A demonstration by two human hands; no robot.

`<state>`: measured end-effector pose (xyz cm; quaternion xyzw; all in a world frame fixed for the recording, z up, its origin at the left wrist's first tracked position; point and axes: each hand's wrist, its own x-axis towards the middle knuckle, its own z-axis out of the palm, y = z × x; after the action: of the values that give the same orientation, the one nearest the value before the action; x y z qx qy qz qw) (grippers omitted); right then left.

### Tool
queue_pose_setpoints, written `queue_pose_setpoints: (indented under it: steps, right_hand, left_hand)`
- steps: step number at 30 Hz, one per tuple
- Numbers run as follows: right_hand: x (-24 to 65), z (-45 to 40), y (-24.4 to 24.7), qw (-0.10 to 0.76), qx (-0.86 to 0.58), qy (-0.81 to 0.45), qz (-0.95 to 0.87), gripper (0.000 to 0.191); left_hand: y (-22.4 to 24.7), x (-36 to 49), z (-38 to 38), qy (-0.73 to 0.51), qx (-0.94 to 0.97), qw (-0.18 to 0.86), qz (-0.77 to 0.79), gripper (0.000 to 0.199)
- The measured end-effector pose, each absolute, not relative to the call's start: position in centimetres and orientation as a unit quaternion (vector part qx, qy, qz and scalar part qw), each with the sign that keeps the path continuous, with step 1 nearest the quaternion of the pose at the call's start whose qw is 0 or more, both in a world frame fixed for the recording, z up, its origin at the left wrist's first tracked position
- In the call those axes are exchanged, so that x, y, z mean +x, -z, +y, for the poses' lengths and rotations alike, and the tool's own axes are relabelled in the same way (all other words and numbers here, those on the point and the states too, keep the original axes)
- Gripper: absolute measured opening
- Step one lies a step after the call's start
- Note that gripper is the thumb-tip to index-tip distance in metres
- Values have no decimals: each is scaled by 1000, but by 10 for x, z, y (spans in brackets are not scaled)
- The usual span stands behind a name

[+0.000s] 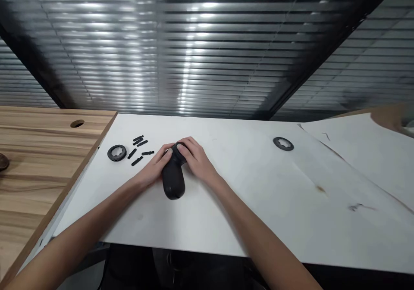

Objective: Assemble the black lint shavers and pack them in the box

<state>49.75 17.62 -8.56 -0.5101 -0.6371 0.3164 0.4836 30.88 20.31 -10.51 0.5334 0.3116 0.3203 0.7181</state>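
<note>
A black device with a thick rounded handle is held over the white table, its handle pointing toward me. My left hand is closed on the upper left side of the device, thumb on top. From the right, my right hand wraps round its head, the thumb resting near the top. To the left of my hands lie several small black strips. Beyond them sits a black ring with a notched inner edge.
A second black ring lies on the white tabletop to the right. At the left is a wooden surface with a round hole. Metallic blinds rise behind the table. Loose white sheeting covers the right side.
</note>
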Motion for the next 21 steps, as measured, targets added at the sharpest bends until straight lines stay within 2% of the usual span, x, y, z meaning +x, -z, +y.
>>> queue_pose_setpoints:
  steps: [3, 6, 13, 16, 18, 21]
  right_hand:
    - [504, 172, 84, 408, -542, -225, -699, 44]
    - [508, 170, 83, 356, -574, -206, -708, 48]
    - [502, 173, 82, 423, -541, -405, -604, 57]
    - [500, 177, 84, 442, -512, -443, -588, 50]
    - [499, 177, 86, 468, -489, -419, -605, 43]
    - [497, 174, 88, 485, -473, -394, -621, 40]
  left_hand:
    - [106, 307, 200, -310, 581, 680, 321, 71]
    - [103, 306, 198, -299, 591, 671, 333, 71]
    - [101, 310, 194, -291, 683, 593, 313, 68]
    - [101, 310, 195, -309, 698, 573, 297, 64]
    - [101, 309, 197, -307, 674, 606, 289, 65]
    - [102, 307, 198, -264, 569, 728, 277, 74]
